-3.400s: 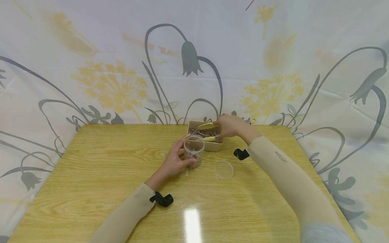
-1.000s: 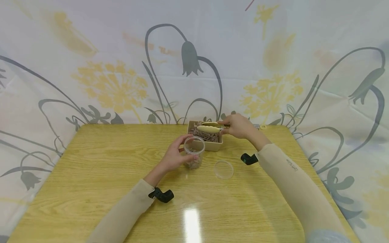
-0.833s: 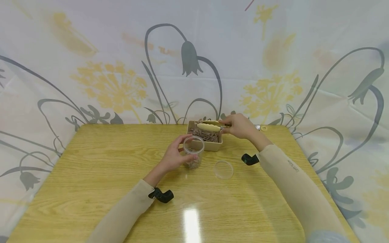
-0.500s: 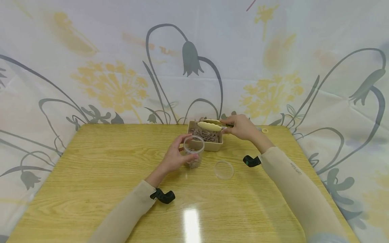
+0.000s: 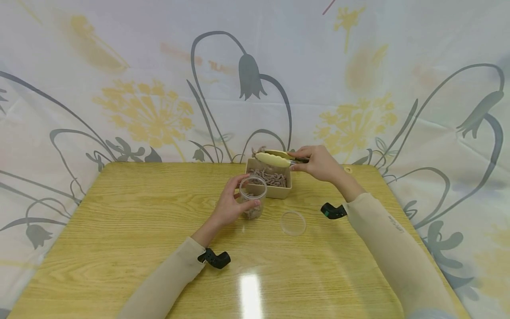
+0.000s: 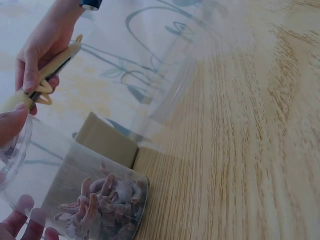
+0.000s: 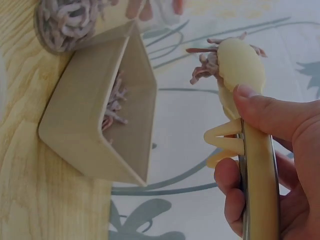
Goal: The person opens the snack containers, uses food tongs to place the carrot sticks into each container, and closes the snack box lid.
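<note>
Lying heaped in clear jar and beige box — greyish-brown strips.

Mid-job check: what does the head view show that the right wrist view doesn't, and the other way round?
Head view only: the left sleeve, right sleeve and black wrist devices.

Right wrist view only: the cream prongs jutting from the tongs, too small to make out from above.

Both: the right hand gripping the tongs with strips at their tip, the bin, the jar and the wooden table.
</note>
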Action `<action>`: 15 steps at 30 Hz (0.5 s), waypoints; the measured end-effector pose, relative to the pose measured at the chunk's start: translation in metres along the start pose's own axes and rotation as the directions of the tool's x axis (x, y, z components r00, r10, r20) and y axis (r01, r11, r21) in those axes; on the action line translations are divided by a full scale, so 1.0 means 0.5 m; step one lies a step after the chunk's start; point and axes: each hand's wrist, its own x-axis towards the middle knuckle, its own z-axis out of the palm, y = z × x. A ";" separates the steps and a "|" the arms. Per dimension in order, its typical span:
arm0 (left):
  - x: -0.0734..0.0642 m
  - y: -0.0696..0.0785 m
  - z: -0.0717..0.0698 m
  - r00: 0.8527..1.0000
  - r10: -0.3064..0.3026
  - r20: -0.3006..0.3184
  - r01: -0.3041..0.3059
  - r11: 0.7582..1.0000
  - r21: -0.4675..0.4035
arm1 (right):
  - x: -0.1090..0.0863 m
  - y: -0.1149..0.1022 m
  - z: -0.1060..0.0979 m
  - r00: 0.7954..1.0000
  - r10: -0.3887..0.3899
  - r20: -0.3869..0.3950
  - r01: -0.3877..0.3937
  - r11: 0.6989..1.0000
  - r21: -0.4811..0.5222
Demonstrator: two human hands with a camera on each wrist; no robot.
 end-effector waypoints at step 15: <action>-0.004 -0.001 -0.002 1.000 0.001 -0.003 -0.001 1.000 -0.004 | -0.021 -0.037 -0.018 0.990 -0.104 0.092 0.095 0.990 0.103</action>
